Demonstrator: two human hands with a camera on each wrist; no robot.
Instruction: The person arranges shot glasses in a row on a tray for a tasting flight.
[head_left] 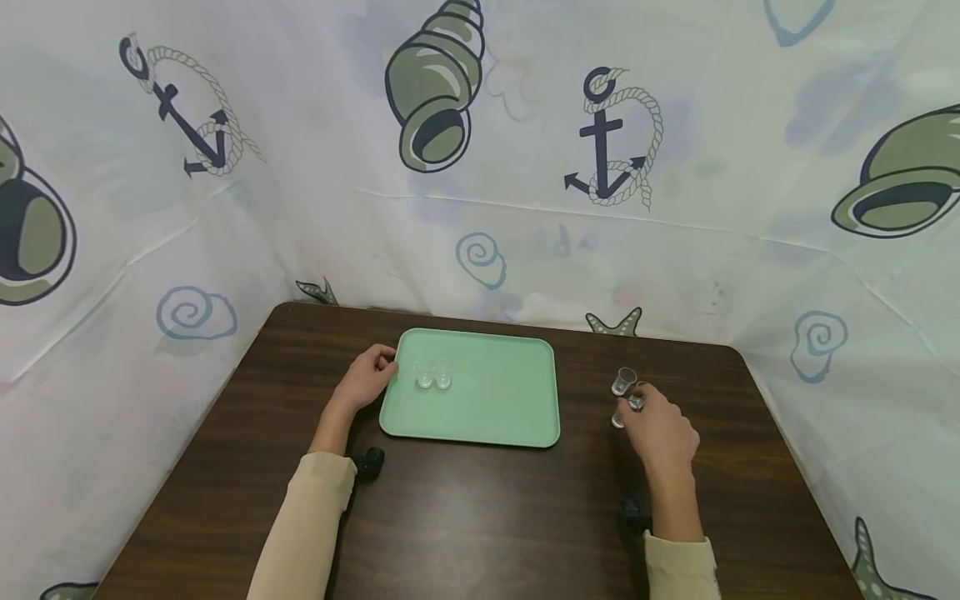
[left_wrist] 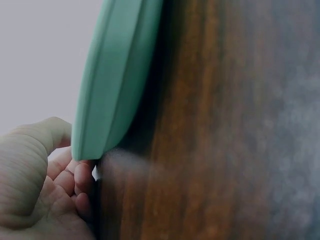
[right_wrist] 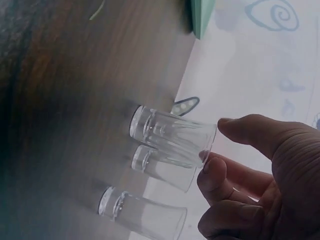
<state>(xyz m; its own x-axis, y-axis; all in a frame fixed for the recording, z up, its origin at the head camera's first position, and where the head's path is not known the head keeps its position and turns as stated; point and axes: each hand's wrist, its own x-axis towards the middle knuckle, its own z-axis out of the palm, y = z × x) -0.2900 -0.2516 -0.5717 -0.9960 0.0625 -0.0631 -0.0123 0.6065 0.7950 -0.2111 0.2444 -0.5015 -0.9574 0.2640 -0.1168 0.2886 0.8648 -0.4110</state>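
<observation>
A light green tray [head_left: 487,429] lies on the dark wooden table, with two small clear shot glasses [head_left: 434,375] upright near its left end. My left hand [head_left: 367,379] holds the tray's left edge. In the left wrist view the thumb [left_wrist: 52,132] is at the rim, and curled fingers [left_wrist: 82,180] are partly hidden behind and under it. To the right of the tray, my right hand [head_left: 660,425] pinches the rim of a clear shot glass [right_wrist: 172,135] between thumb and fingers. Two more shot glasses, one [right_wrist: 165,167] close by and another [right_wrist: 145,215], stand beside it.
Brown wood-grain table [head_left: 465,517] surrounds the tray. A pale curtain [head_left: 525,225] printed with shells and anchors hangs behind the table and along its sides. Dark wrist devices [head_left: 367,463] sit at both wrists.
</observation>
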